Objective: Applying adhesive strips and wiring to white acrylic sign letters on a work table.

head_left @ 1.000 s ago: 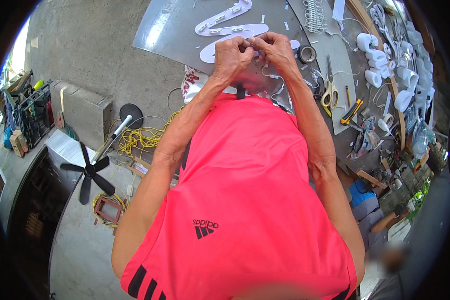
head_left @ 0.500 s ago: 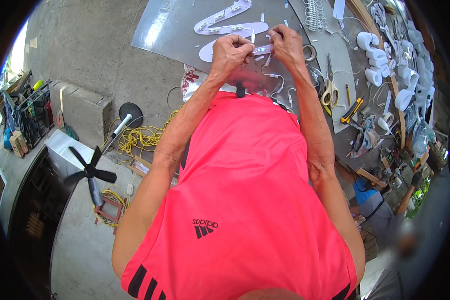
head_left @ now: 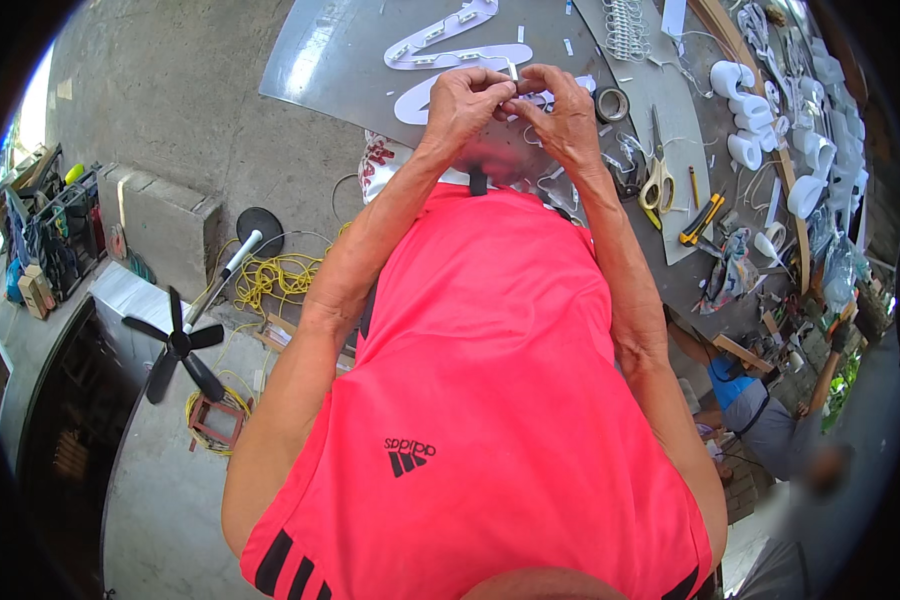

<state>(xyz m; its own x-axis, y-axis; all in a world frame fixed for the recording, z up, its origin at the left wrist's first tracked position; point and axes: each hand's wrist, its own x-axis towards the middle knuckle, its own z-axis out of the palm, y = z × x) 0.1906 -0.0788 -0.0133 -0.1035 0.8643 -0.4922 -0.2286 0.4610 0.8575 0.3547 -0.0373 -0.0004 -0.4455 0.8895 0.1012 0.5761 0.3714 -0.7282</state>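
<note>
My left hand [head_left: 467, 108] pinches a small white LED module [head_left: 513, 72] that stands up between its fingertips. From the right, my right hand [head_left: 562, 112] has its thumb and fingers closed at the same module, fingertips nearly touching those of the left. Just beyond the hands lies a white zigzag-shaped panel [head_left: 448, 54], with several wired LED modules fixed along its upper strokes. The hands cover part of its lower stroke. Thin wire with more modules hangs under my right hand, partly hidden.
The grey metal table holds a tape roll [head_left: 611, 104], scissors [head_left: 658, 187], a pencil [head_left: 694, 187] and a yellow box cutter [head_left: 703, 220]. White curved pieces [head_left: 745, 150] line the right. A fan [head_left: 178, 344] and yellow cable [head_left: 275, 275] are at left; another person [head_left: 755, 405] is at lower right.
My right hand has moved left and slightly down, closing in on my left hand's fingertips. My left hand stays nearly in place. The tape roll beside the right hand shows more fully.
</note>
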